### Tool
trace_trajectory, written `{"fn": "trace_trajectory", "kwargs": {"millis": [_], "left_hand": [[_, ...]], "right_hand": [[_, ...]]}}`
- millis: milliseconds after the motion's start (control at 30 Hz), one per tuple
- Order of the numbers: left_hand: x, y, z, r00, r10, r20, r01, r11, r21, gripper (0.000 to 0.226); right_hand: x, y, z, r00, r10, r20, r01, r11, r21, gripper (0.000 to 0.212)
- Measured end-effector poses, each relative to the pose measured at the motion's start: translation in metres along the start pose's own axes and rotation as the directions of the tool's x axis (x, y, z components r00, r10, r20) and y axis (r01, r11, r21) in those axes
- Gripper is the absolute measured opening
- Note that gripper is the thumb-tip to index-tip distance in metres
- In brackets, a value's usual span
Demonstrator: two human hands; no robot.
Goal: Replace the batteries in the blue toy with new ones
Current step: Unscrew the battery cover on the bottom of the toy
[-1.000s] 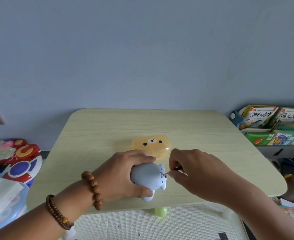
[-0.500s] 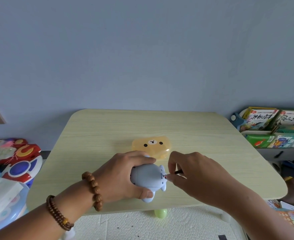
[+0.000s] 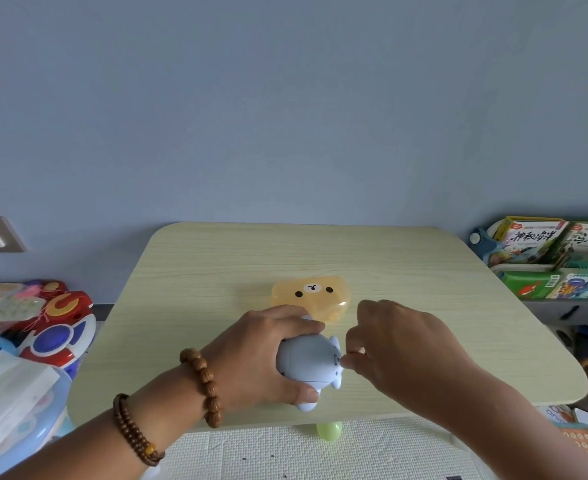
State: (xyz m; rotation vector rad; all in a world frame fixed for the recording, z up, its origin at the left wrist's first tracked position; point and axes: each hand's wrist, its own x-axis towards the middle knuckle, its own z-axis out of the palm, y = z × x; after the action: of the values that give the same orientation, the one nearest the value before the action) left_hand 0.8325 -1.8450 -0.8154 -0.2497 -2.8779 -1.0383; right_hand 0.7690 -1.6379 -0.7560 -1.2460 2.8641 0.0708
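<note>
The left hand (image 3: 261, 362) gripped the toy (image 3: 308, 363), fingers curled over its far side and thumb hooked round its near side, holding it down on the table (image 3: 199, 271) just on the person's side of the bear box (image 3: 310, 299), almost touching it. The right hand (image 3: 400, 348) sat on the person's side of the box's right end, directly right of the toy, its fingers (image 3: 351, 361) bunched tightly with the tips against the toy's right end. Whether they pinched anything there could not be told.
</note>
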Motion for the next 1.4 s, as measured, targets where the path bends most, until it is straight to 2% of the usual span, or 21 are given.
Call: {"fn": "trace_trajectory", "kwargs": {"millis": [167, 367, 467, 667, 767, 900, 1267, 1333, 1400], "left_hand": [[-0.001, 0.000, 0.001, 1.000, 0.003, 0.001, -0.003, 1.000, 0.002, 0.081], [-0.001, -0.003, 0.001, 1.000, -0.011, -0.004, 0.011, 1.000, -0.016, 0.085], [0.000, -0.004, 0.000, 1.000, -0.011, -0.003, 0.011, 1.000, -0.021, 0.085], [-0.002, -0.002, -0.003, 1.000, -0.019, -0.007, 0.019, 0.999, -0.034, 0.084], [-0.002, -0.001, -0.003, 1.000, -0.011, -0.008, 0.011, 0.999, -0.034, 0.082], [-0.002, -0.003, -0.003, 1.000, -0.017, -0.004, 0.017, 0.999, -0.036, 0.083], [-0.001, -0.004, -0.006, 0.999, -0.038, 0.021, 0.038, 0.999, -0.014, 0.084], [-0.002, -0.004, -0.007, 0.999, -0.042, 0.024, 0.043, 0.999, -0.009, 0.085], [-0.003, -0.003, -0.009, 0.999, -0.044, 0.027, 0.043, 0.999, 0.014, 0.086]], "right_hand": [[-0.005, 0.003, 0.009, 0.999, 0.054, -0.008, -0.052, 0.985, 0.164, 0.018], [-0.008, 0.024, 0.027, 0.939, 0.338, -0.059, -0.280, 0.853, 0.440, 0.010], [-0.005, 0.040, 0.039, 0.897, 0.439, -0.048, -0.374, 0.812, 0.448, 0.011], [0.009, 0.065, 0.054, 0.772, 0.634, -0.046, -0.581, 0.733, 0.353, 0.009], [0.014, 0.070, 0.066, 0.726, 0.688, -0.007, -0.632, 0.672, 0.386, 0.010], [0.012, 0.071, 0.075, 0.683, 0.730, -0.022, -0.626, 0.601, 0.498, 0.009], [0.012, 0.069, 0.080, 0.664, 0.747, -0.033, -0.612, 0.567, 0.551, 0.007], [0.007, 0.065, 0.074, 0.684, 0.719, -0.121, -0.539, 0.610, 0.581, 0.017], [-0.003, 0.052, 0.063, 0.747, 0.620, -0.242, -0.359, 0.681, 0.638, 0.028]]}}
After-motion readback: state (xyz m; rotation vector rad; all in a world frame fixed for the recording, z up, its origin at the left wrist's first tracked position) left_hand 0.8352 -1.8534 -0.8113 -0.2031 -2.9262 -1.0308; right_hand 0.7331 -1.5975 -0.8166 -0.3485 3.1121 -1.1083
